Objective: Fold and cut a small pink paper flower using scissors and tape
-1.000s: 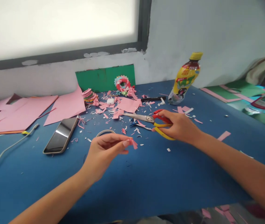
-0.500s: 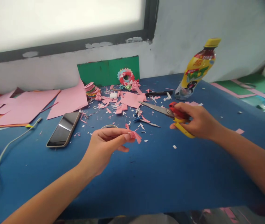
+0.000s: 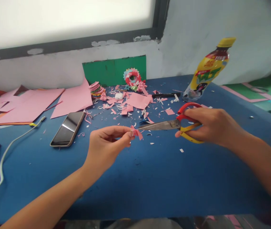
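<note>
Between thumb and fingertips, my left hand (image 3: 111,143) pinches a small folded piece of pink paper (image 3: 138,133) above the table. My right hand (image 3: 209,125) grips red-and-yellow-handled scissors (image 3: 160,126), fingers through the loops. Their blades point left, with the tip at the pink paper's edge; I cannot tell whether they touch. Behind the hands lie pink paper scraps (image 3: 138,100) and many small clippings. Partly hidden behind the scissors is a blue-handled tool (image 3: 143,119).
A phone (image 3: 67,129) and a white cable (image 3: 13,143) lie to the left, near pink sheets (image 3: 30,105). Toward the back are a paper ring (image 3: 132,77), a green board (image 3: 111,71), an earbud case (image 3: 118,96) and a black pen (image 3: 165,95). A yellow-labelled bottle (image 3: 208,70) stands right.
The scissors have moved left and down, bringing their tip to the pink paper. My left hand still pinches the paper, slightly raised. The view has shifted a little.
</note>
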A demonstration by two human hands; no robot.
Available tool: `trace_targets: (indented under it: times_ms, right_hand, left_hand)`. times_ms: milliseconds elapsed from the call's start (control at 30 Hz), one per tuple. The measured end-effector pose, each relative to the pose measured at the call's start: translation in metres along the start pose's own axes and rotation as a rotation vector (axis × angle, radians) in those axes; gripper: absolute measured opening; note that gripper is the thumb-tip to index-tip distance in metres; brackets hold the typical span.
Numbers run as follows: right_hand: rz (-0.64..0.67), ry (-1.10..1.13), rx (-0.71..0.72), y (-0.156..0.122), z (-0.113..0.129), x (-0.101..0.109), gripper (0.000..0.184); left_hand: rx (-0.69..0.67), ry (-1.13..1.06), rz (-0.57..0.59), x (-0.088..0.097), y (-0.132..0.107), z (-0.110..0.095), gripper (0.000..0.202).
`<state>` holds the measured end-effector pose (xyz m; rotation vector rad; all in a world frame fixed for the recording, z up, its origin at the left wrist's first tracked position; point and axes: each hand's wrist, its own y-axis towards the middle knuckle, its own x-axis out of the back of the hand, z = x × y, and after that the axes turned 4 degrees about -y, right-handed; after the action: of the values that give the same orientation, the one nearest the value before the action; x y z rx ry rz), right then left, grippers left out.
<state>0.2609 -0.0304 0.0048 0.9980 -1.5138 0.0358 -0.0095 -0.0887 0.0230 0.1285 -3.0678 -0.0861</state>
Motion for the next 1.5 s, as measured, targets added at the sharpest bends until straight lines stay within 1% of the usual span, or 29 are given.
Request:
trace_targets:
  times_ms: [100, 200, 367, 433, 533, 567, 667, 767, 833, 1000, 1133, 1233, 1300, 1400, 1500]
  right_hand:
    - [-0.057, -0.014, 0.056, 0.000, 0.000, 0.000, 0.042]
    - [-0.081, -0.042, 0.087, 0.000, 0.003, 0.000, 0.043]
    - [-0.133, -0.122, 0.070, 0.001, 0.009, 0.002, 0.042]
    - [-0.136, -0.147, 0.047, 0.001, 0.011, 0.002, 0.042]
    - [-0.122, -0.153, 0.031, 0.000, 0.013, 0.004, 0.043]
    - [-0.119, -0.151, 0.029, 0.000, 0.014, 0.005, 0.044]
    - [-0.126, -0.166, 0.043, 0.000, 0.016, 0.007, 0.048]
    - [-0.168, -0.215, 0.066, -0.001, 0.017, 0.009, 0.053]
    - [-0.184, -0.250, 0.056, -0.001, 0.017, 0.010, 0.055]
    - [-0.163, -0.310, 0.036, 0.000, 0.016, 0.012, 0.054]
    - [-0.158, -0.325, 0.050, -0.001, 0.016, 0.013, 0.055]
    - [-0.169, -0.327, 0.056, -0.002, 0.016, 0.013, 0.058]
    - [-0.201, -0.344, 0.066, -0.001, 0.016, 0.013, 0.060]
    - [-0.248, -0.389, 0.094, 0.001, 0.016, 0.014, 0.059]
    - [-0.257, -0.408, 0.106, 0.001, 0.017, 0.014, 0.055]
  left_hand:
    - [0.002, -0.028, 0.000, 0.000, 0.001, 0.001, 0.007]
    - [0.013, -0.064, 0.017, 0.001, 0.002, 0.003, 0.008]
    - [0.005, -0.113, 0.050, 0.002, 0.003, 0.005, 0.009]
    - [0.010, -0.129, 0.043, 0.002, 0.003, 0.006, 0.015]
    - [0.033, -0.158, 0.022, 0.003, 0.004, 0.007, 0.034]
    - [0.034, -0.159, 0.019, 0.003, 0.004, 0.007, 0.034]
    - [0.020, -0.137, 0.027, 0.002, 0.004, 0.006, 0.016]
    - [0.019, -0.131, 0.049, 0.002, 0.005, 0.006, 0.011]
    - [0.015, -0.129, 0.051, 0.002, 0.004, 0.006, 0.010]
    - [-0.009, -0.080, 0.030, 0.002, 0.003, 0.005, 0.012]
    - [-0.094, -0.010, -0.028, 0.002, 0.003, 0.004, 0.019]
    - [-0.155, 0.087, -0.034, 0.002, 0.002, 0.003, 0.009]
    - [-0.170, 0.141, -0.032, 0.003, 0.002, 0.003, 0.004]
    - [-0.177, 0.172, -0.028, 0.004, 0.002, 0.004, 0.002]
    - [-0.186, 0.190, -0.026, 0.004, 0.003, 0.004, 0.002]
